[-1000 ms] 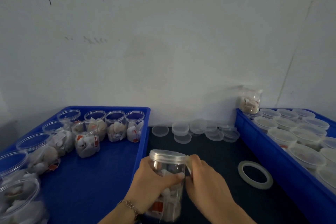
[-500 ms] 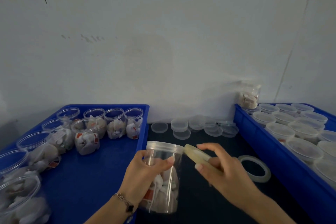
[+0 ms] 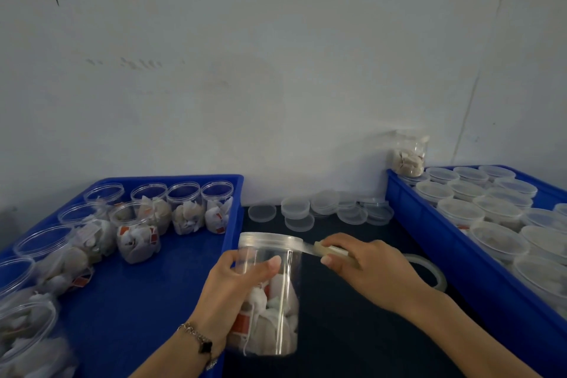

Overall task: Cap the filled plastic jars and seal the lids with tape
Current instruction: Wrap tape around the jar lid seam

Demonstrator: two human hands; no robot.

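Head view, lower centre: left hand (image 3: 236, 282) wraps around a capped, filled plastic jar (image 3: 270, 294); right hand (image 3: 368, 270) pinches a tape roll (image 3: 333, 252), its strip touching the jar's lid (image 3: 270, 240).

The jar (image 3: 270, 291) I hold stands mid-surface (image 3: 352, 331), between the tray of open jars (image 3: 147, 285) along the left edge and the tray of capped jars (image 3: 429, 258) along the right; loose lids (image 3: 322, 209) lie at the back edge.
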